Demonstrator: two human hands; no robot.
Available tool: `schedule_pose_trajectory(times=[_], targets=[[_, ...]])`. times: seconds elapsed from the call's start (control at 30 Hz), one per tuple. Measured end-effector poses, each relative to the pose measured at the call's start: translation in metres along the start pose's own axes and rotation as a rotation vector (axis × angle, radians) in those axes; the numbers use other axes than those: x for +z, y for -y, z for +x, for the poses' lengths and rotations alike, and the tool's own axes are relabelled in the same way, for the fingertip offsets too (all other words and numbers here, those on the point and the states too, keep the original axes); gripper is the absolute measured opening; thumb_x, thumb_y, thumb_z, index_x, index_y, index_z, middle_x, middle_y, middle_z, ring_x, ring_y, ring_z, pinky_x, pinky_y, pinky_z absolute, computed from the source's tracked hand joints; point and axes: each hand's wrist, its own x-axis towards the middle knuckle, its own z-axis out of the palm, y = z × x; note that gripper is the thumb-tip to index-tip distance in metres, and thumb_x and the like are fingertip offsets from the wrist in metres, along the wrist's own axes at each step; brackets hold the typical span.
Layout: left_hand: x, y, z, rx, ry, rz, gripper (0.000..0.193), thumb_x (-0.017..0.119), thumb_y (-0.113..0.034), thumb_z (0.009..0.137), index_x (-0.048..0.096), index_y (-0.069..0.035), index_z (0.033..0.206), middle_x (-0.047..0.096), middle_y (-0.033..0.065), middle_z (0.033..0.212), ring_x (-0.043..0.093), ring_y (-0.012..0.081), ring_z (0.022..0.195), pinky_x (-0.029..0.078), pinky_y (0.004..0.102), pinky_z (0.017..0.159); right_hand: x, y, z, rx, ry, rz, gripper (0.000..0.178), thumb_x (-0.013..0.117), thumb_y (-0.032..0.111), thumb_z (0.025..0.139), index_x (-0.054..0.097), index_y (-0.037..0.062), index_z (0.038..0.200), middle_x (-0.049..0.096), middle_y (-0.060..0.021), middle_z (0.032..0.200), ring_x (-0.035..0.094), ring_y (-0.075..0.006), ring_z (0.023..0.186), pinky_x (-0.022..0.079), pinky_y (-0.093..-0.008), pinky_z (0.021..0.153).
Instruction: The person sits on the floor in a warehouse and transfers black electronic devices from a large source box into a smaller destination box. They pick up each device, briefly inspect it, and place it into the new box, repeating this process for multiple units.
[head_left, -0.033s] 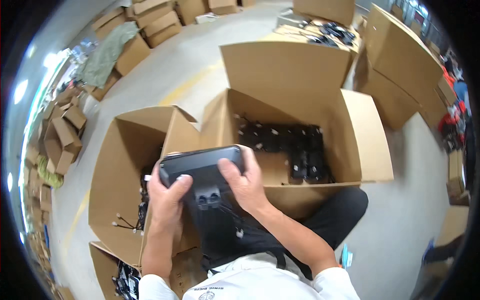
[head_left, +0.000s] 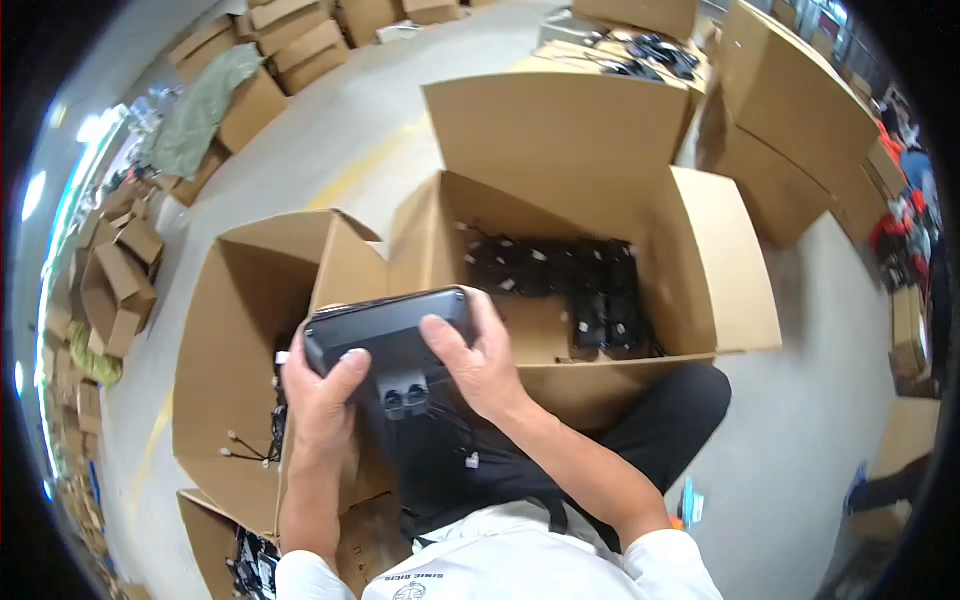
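Gripping black housing by left end with left hand and by right end with right hand, with thumbs laid on camera-facing side. Held above black trousers, near larger open carton with black parts inside. Gripped as in earlier frame; shifted slightly left in view, together with larger open carton and left carton.

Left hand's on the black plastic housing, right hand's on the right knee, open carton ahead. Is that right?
Not quite: the head view shows the right hand gripping the black plastic housing too, not on the right knee. The left hand and open carton are as you say.
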Motion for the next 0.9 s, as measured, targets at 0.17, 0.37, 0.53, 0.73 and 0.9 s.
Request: schedule_pose_trajectory(times=[0.17, 0.37, 0.53, 0.73, 0.9], targets=[[0.015, 0.003, 0.009, 0.134, 0.015, 0.015, 0.077, 0.09, -0.033, 0.07, 0.056, 0.005, 0.127, 0.066, 0.0129, 0.114, 0.065, 0.0219, 0.105, 0.052, 0.0354, 0.096, -0.008, 0.021, 0.004, -0.136, -0.025, -0.076, 0.048, 0.079, 0.032, 0.092, 0.056, -0.0015, 0.116, 0.067, -0.0083, 0.098, 0.063, -0.0125, 0.09, 0.054, -0.0295, 0.078], [0.02, -0.034, 0.068, 0.167, 0.411, 0.249, 0.072, 0.093, -0.021, 0.068, 0.059, 0.004, 0.127, 0.069, 0.0104, 0.113, 0.066, 0.0186, 0.104, 0.053, 0.0333, 0.093, -0.044, 0.122, 0.083, -0.671, 0.378, -0.693, 0.053, 0.088, 0.03, 0.081, 0.059, -0.0013, 0.114, 0.068, -0.01, 0.091, 0.068, -0.0178, 0.083, 0.056, -0.0327, 0.075], [0.109, -0.029, 0.093, 0.19, 0.573, 0.293, 0.059, 0.089, -0.012, 0.076, 0.062, 0.004, 0.126, 0.073, 0.0085, 0.106, 0.07, 0.0174, 0.097, 0.056, 0.0337, 0.089, -0.066, 0.158, 0.128, -0.659, 0.376, -0.61, 0.077, 0.088, 0.04, 0.075, 0.054, -0.0085, 0.125, 0.07, -0.0278, 0.109, 0.074, -0.0348, 0.094, 0.06, -0.0385, 0.078], [0.175, 0.072, 0.184, -0.215, 0.523, -0.053, 0.051, 0.081, -0.029, 0.089, 0.061, 0.003, 0.124, 0.072, 0.0109, 0.108, 0.071, 0.0175, 0.093, 0.059, 0.0334, 0.086, -0.202, 0.093, 0.144, 0.476, 0.616, -0.528, 0.044, 0.083, 0.023, 0.079, 0.062, -0.0016, 0.109, 0.069, -0.0108, 0.084, 0.068, -0.018, 0.074, 0.056, -0.0308, 0.071], [0.197, 0.249, 0.212, -0.722, 0.66, 0.2, 0.042, 0.079, -0.025, 0.092, 0.064, -0.004, 0.126, 0.072, 0.0077, 0.111, 0.069, 0.0197, 0.099, 0.057, 0.0377, 0.091, -0.335, -0.014, 0.17, 0.452, 0.564, -1.556, 0.013, 0.07, 0.006, 0.078, 0.075, -0.0002, 0.088, 0.075, -0.0172, 0.087, 0.075, -0.0293, 0.082, 0.059, -0.042, 0.071]])
